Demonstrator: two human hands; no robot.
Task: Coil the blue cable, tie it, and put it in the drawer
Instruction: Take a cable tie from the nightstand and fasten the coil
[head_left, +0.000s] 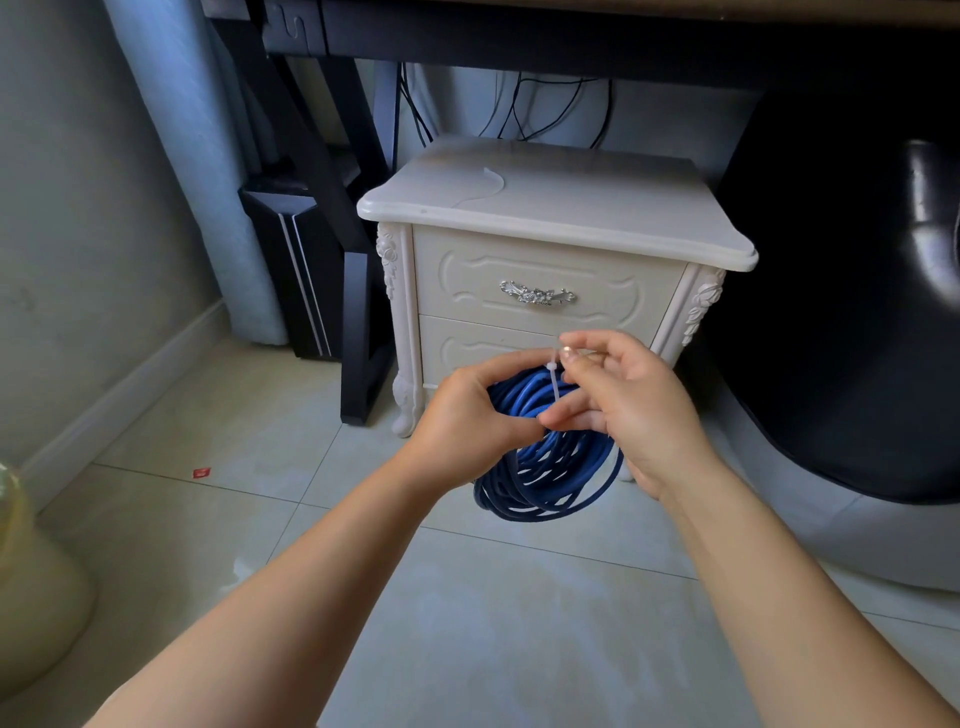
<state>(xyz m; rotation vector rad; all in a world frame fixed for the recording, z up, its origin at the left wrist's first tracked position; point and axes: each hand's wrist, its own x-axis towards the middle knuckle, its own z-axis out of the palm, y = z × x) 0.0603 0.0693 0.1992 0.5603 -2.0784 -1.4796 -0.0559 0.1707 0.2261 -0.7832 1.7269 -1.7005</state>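
A white nightstand (556, 213) stood at 12 o'clock, upper drawer (540, 270) closed, its lower front partly hidden; a black chair (857, 312) sat at 3 o'clock on pale floor tiles (467, 623). The blue cable (545, 467) hung coiled, long axis toward 6 o'clock, left hand (467, 415) gripping its top, right hand (639, 410) pinching the zip tie (555, 382) around it
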